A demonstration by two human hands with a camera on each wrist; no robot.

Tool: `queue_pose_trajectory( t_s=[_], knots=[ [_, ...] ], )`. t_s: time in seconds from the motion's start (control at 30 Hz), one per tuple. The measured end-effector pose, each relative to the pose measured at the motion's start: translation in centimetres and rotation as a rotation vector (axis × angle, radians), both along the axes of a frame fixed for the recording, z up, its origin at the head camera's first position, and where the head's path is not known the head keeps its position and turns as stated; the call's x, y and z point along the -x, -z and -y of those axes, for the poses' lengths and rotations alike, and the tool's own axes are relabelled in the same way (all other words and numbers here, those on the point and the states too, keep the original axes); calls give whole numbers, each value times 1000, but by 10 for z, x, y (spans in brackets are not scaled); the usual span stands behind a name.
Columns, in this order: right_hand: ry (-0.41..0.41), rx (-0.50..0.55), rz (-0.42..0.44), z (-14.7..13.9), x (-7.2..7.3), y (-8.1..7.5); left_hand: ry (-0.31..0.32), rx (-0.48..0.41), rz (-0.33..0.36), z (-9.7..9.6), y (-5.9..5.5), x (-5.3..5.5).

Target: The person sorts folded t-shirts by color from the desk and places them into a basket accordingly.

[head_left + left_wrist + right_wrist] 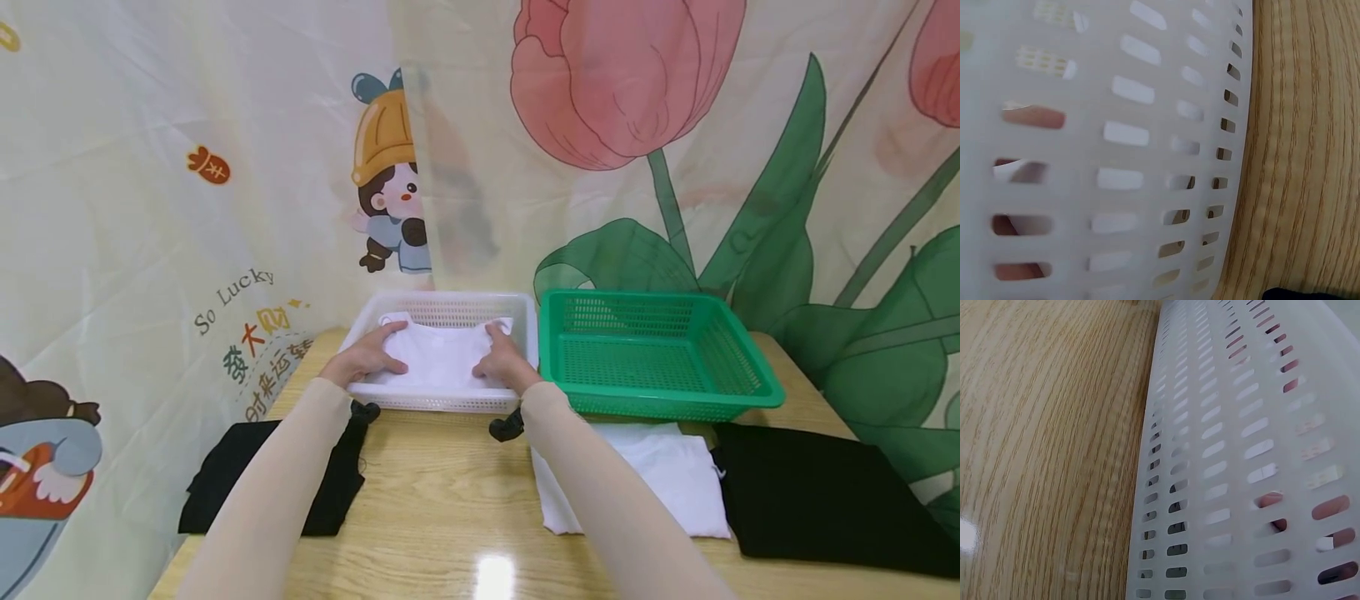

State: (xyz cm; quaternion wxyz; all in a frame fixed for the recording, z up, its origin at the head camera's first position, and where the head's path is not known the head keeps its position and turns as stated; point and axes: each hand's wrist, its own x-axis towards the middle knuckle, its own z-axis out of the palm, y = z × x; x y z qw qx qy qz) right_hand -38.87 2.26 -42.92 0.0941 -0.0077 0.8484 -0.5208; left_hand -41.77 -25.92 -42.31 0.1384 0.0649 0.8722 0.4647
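A folded white shirt lies in the white plastic basket, its neckline toward the far wall. My left hand reaches over the near rim and rests on the shirt's left side, thumb and index finger spread apart. On the right side my right hand touches the fabric in the same way, index finger near the top corner. The other fingers of both hands are hidden. In the wrist views, the perforated basket wall blocks most of the hands; skin and white cloth show through its slots.
A green basket stands beside the white one. In front of it lie folded white cloth and black cloth. More black cloth is at left on the wooden table. A printed curtain hangs behind.
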Motion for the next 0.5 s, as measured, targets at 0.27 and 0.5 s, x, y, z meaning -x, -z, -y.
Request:
queue_pose_trajectory(
  t_s=[0.27, 0.5],
  knots=[
    [-66, 23, -16, -5, -8, -6, 14, 69, 35, 1, -2, 1],
    [-113, 71, -16, -6, -9, -6, 14, 50, 39, 2, 1, 5]
  ],
)
